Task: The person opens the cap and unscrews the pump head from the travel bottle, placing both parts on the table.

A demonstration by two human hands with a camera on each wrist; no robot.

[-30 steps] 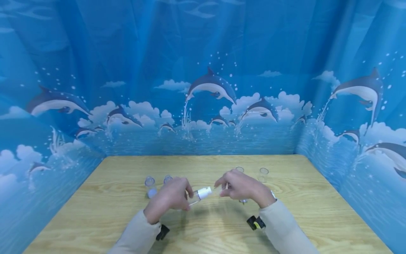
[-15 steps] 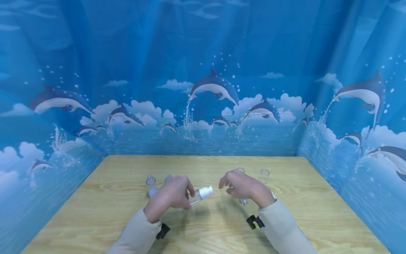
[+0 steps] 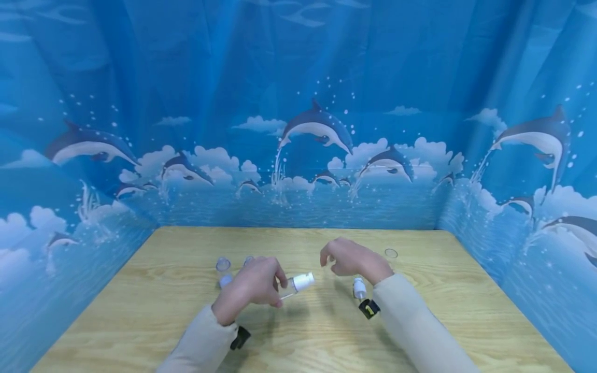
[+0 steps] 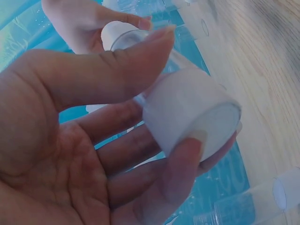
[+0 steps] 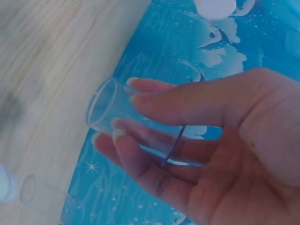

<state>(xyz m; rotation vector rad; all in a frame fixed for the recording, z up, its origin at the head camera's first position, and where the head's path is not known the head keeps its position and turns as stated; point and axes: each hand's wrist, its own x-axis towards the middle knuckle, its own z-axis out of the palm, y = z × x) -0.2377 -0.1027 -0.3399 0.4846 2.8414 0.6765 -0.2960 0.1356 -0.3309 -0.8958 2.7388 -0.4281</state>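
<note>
In the head view my left hand grips a clear bottle with a white pump top, tilted up to the right above the table. The left wrist view shows its white base between thumb and fingers. My right hand hovers to the right of the bottle, apart from it. In the right wrist view it holds a clear plastic cap by thumb and fingers, with the open rim facing away from the palm. In the head view the cap is barely visible.
A white pump head lies near the right wrist. Beyond the right hand stands a clear cap. On the left are a clear bottle with a white base and another clear rim, partly behind the left hand. A dolphin-print curtain surrounds the wooden table.
My right hand, holding the clear cap, has drawn away from the bottle and risen toward the far side, uncovering the white pump head. My left hand stays nearly still with the bottle.
</note>
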